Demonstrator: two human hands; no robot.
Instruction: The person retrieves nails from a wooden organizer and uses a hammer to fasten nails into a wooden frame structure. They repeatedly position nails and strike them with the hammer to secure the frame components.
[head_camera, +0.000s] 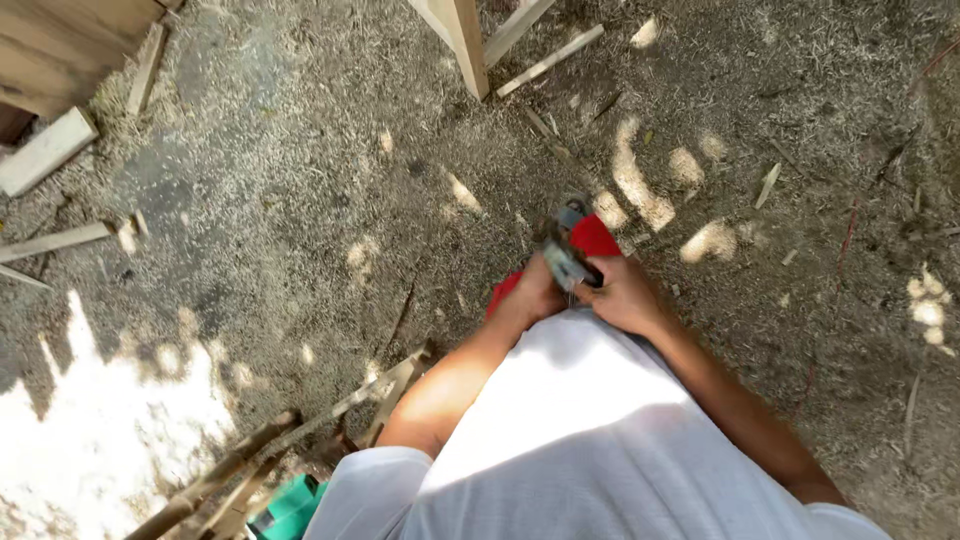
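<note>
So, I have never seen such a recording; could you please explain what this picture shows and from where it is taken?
There is no machine here. A camera worn on a person's head looks straight down, so you see the white shirt and both bare arms. The left hand and right hand together hold a small red and grey tool in front of the body; the blur hides what kind. Below is ground covered in sawdust, with wooden offcuts, a wooden post and rough sticks lying about.
</note>
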